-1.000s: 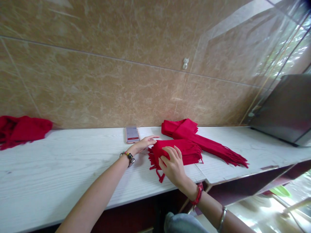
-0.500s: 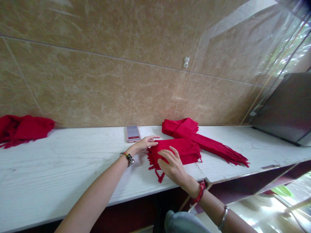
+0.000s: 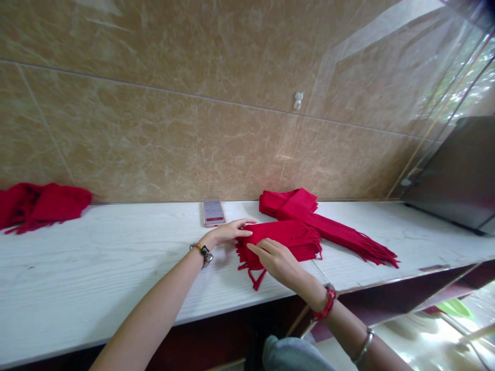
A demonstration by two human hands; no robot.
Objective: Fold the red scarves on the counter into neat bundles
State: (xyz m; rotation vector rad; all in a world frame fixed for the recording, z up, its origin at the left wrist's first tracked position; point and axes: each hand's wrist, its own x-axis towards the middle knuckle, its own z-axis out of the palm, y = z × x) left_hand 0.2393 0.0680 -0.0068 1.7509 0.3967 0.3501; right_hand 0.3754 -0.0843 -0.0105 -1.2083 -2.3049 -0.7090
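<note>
Here, fingers of the right hand [image 3: 276, 260] are lying together, those of the left hand [image 3: 226, 233] resting parted, grips unclear, on the red scarf [image 3: 284, 233], lower centre. It's looking mostly folded, fringe [image 3: 242, 253] straggling; crumpled cloth [image 3: 64, 201], far left, is seemingly lying unfolded.

The left forearm [image 3: 162, 299] extends from the lower edge of the view, angled up and to the right. The left wrist [image 3: 209, 241] bends so that the left hand [image 3: 229, 232] points rightward; its thumb and upper finger are separated by a visible gap. The right forearm [image 3: 348, 322] enters from the lower right, angled up and to the left. The right hand [image 3: 281, 264] presents its back to the camera, fingers bent, thumb directed leftward. The fingertips of the right hand are partly hidden. The two hands are near each other, not touching.
</note>
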